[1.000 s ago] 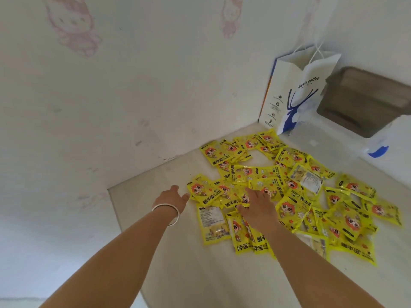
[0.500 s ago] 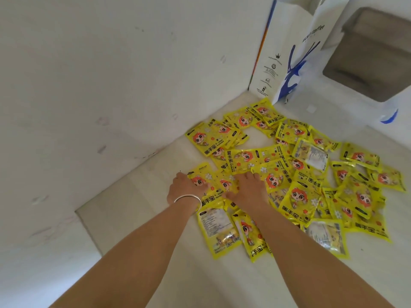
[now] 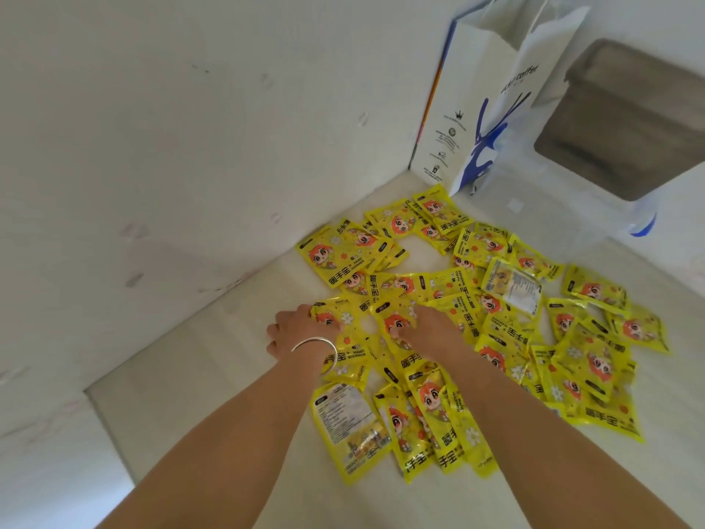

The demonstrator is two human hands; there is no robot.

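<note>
Several yellow hand-warmer packets [image 3: 589,360] with an orange-haired cartoon figure lie scattered and overlapping on a pale surface [image 3: 213,379] beside a white wall. My left hand [image 3: 299,332], with a silver bangle on the wrist, grips the left edge of one yellow packet [image 3: 345,318] at the near left of the pile. Just to its right, my right hand [image 3: 429,330] rests on the pile, thumb and curled fingers pinching another packet [image 3: 391,322]. Two packets [image 3: 345,414] lie back side up, showing printed labels.
A white paper bag [image 3: 484,108] with a blue deer print stands upright in the corner behind the pile. To its right sits a white container with a brown-grey opening [image 3: 625,120]. The wall [image 3: 152,147] closes off the left side.
Both hands moved forward and closer together onto the near left of the pile, and the left hand took hold of a packet's edge. The camera tilted down and nearer.
</note>
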